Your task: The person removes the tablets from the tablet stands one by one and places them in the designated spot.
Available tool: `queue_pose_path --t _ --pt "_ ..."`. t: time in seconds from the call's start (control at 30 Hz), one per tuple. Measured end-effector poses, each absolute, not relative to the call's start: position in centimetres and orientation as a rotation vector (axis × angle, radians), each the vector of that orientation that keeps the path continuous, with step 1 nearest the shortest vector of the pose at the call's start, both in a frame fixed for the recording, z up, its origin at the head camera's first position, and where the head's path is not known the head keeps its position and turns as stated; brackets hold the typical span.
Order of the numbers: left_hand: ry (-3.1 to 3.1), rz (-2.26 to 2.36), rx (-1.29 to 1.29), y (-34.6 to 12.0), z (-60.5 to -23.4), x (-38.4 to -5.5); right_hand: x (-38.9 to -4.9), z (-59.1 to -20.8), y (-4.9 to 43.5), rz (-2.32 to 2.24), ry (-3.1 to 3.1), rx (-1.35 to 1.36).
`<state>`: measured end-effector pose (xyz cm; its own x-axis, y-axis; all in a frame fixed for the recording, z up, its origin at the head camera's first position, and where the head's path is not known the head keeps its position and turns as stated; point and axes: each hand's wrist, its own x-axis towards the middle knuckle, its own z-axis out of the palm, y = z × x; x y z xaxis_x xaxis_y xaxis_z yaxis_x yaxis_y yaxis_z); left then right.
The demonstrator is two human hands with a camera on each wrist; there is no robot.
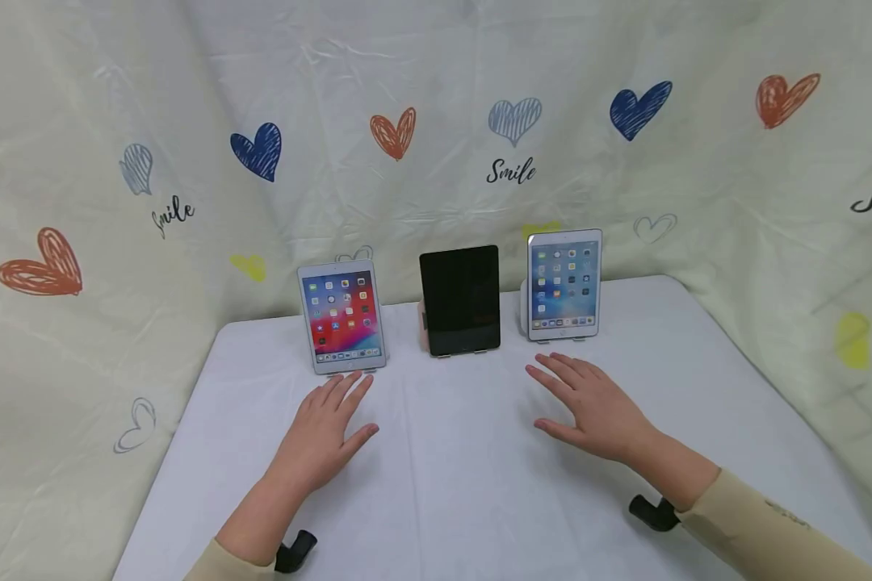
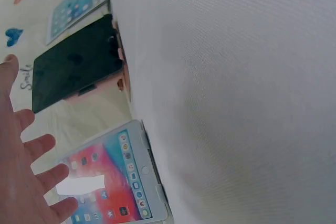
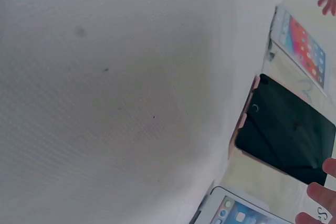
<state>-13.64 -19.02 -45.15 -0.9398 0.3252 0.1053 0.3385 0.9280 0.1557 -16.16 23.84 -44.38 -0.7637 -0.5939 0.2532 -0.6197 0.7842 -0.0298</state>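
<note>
Three tablets stand propped on stands along the back of the table. The left one is a white tablet (image 1: 343, 316) with a red and blue home screen. In the middle is a black tablet (image 1: 461, 300) with a dark screen, on a pinkish stand (image 2: 100, 86). At the right is a white tablet (image 1: 564, 284) with a blue home screen. My left hand (image 1: 322, 432) is spread in front of the left tablet, fingertips near its lower edge in the head view. My right hand (image 1: 592, 405), fingers spread too, is just in front of the right tablet. Both hands hold nothing.
A white cloth covers the table (image 1: 465, 484). Behind it hangs a pale curtain (image 1: 436, 64) printed with hearts and "Smile" lettering. A black wrist mount part (image 1: 295, 552) shows under the left wrist, and another black part (image 1: 654, 512) under the right.
</note>
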Motion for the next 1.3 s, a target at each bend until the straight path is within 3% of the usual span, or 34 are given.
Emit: queue_pose_path --t 1.3 --pt "-2.924 -0.38 -0.276 -21.8 -45.2 -16.8 -18.6 -44.0 17.2 0.366 -2.917 0.887"
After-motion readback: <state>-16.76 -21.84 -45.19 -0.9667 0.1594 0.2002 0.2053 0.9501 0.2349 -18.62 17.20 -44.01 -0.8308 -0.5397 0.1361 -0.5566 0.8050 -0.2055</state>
